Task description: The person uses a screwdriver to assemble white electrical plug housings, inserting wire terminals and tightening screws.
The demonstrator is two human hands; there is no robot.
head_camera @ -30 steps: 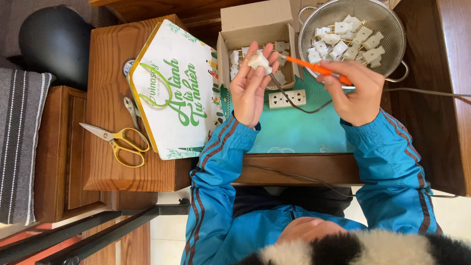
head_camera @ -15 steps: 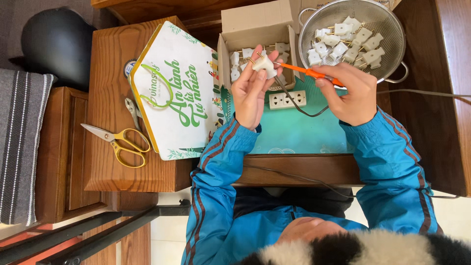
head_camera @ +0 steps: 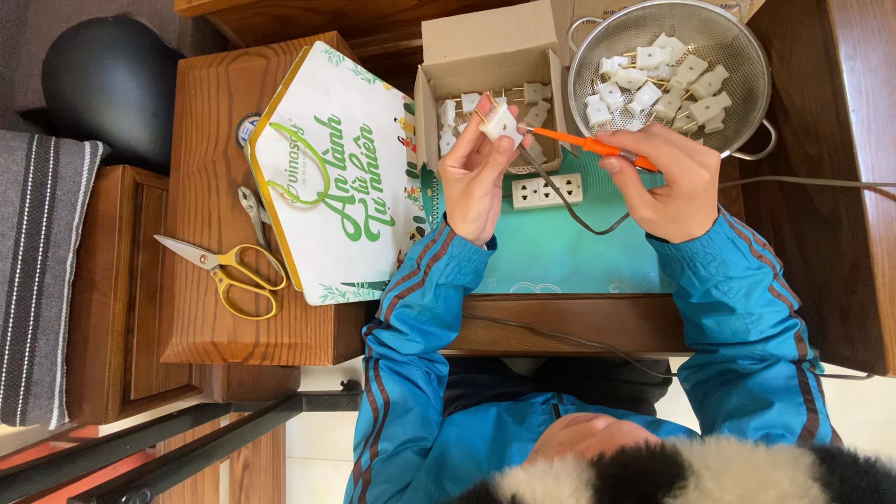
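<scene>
My left hand (head_camera: 476, 173) pinches a small white plug (head_camera: 499, 121) with brass pins, held up over the open cardboard box (head_camera: 490, 47). My right hand (head_camera: 667, 177) grips an orange-handled screwdriver (head_camera: 588, 145) whose tip points left and meets the plug. Both hands hover above a white power strip (head_camera: 546, 191) with a dark cable (head_camera: 579, 219) on a teal mat (head_camera: 560, 252). More white plugs lie in the box. A metal colander (head_camera: 747, 103) at the upper right holds several white plugs (head_camera: 653, 79).
A hexagonal white and green printed box (head_camera: 331, 177) lies on a wooden stand (head_camera: 210, 271), with yellow-handled scissors (head_camera: 229, 266) and pliers (head_camera: 252, 210) beside it. A dark rounded object (head_camera: 112, 84) and a striped grey cloth (head_camera: 42, 280) sit at the far left. Wooden table edge (head_camera: 560, 322) runs below the mat.
Both hands stay raised over the box and strip. The plug has turned slightly in my left fingers, and the screwdriver tip remains against it.
</scene>
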